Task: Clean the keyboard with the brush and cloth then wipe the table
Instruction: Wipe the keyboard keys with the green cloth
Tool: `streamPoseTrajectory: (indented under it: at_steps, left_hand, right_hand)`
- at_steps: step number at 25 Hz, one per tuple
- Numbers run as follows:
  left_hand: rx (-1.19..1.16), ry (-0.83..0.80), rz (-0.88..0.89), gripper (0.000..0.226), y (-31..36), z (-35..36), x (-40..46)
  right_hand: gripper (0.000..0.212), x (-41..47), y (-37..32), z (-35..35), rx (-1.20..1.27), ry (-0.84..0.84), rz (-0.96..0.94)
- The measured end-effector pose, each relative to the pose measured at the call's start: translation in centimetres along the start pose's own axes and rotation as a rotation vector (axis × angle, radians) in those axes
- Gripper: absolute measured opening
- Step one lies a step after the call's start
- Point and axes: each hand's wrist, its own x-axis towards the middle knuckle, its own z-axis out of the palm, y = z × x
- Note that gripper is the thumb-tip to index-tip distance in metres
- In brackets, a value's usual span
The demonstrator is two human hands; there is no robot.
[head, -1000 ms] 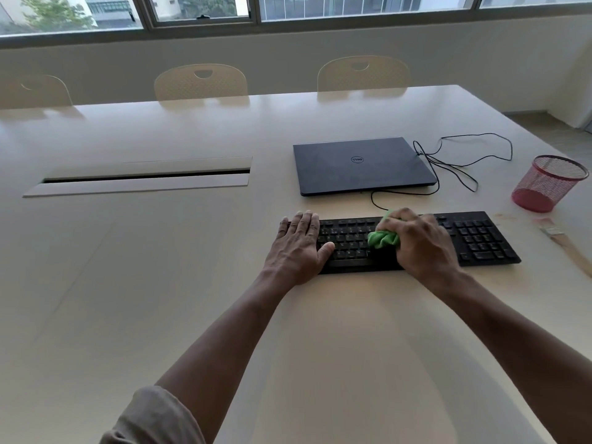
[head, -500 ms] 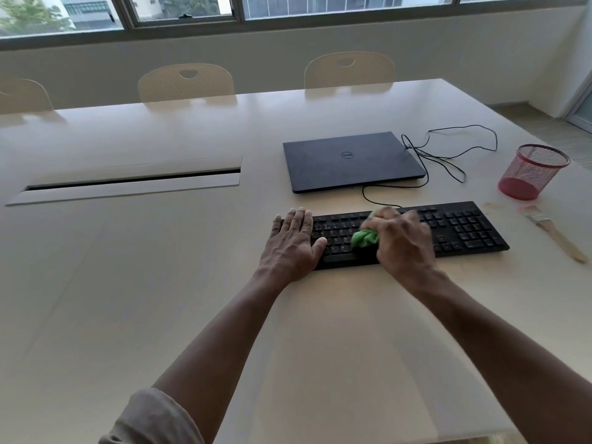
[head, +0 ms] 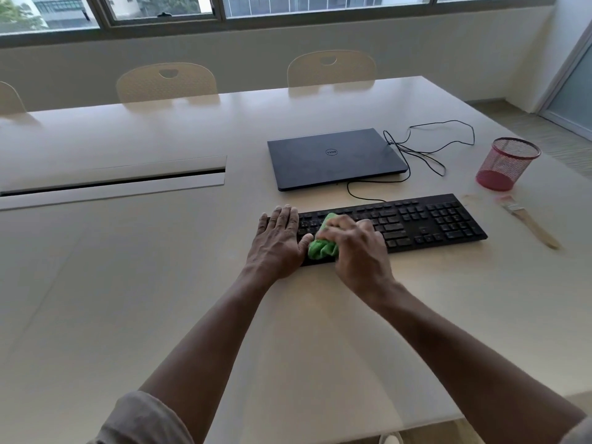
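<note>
Right hand [head: 355, 248] has its fingers clenched round the bunched green cloth [head: 323, 245], pressing it on the left end of the flat black plastic keyboard [head: 416, 221]. Left hand [head: 278, 240] lies flat w/ fingers released, bracing that end. Keyboard's long axis runs 9–3 o'clock across the pale bench [head: 160, 283]; unwiped keys prob. lie toward 3 o'clock, right hand nearer.

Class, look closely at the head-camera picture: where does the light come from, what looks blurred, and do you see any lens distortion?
Head view: daylight enters through the windows at the far wall, leaving a pale sheen on the table; the right hand and its green cloth are motion-blurred, as is the paintbrush; the left hand looks sharper; the wide-angle lens bows the table's edges.
</note>
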Motion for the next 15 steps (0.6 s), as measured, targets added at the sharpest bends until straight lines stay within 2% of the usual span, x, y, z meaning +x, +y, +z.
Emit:
streamPoseTrajectory:
  at_steps: [3, 8, 11, 13, 15]
  left_hand:
    - [-0.015, 0.004, -0.001, 0.074, 0.0, 0.0, 0.0]
    - [-0.015, -0.002, 0.005, 0.074, -0.1, 0.0, 0.0]
    - [-0.008, 0.000, 0.004, 0.074, -0.1, 0.1, 0.0]
    - [-0.010, -0.001, -0.001, 0.074, -0.2, 0.2, 0.1]
    - [-0.009, -0.005, -0.002, 0.075, -0.1, 0.2, 0.1]
  right_hand:
    - [0.041, -1.5, 2.9, 0.6, -0.107, 0.035, -0.031]
    - [0.043, -0.7, 8.4, -1.2, -0.217, 0.068, 0.128]
    - [0.044, 0.1, 6.5, -1.7, -0.143, 0.134, 0.148]
    - [0.046, 0.0, 3.6, -0.9, -0.091, 0.163, 0.072]
    - [0.047, -0.8, 1.2, 0.6, -0.076, 0.107, -0.027]
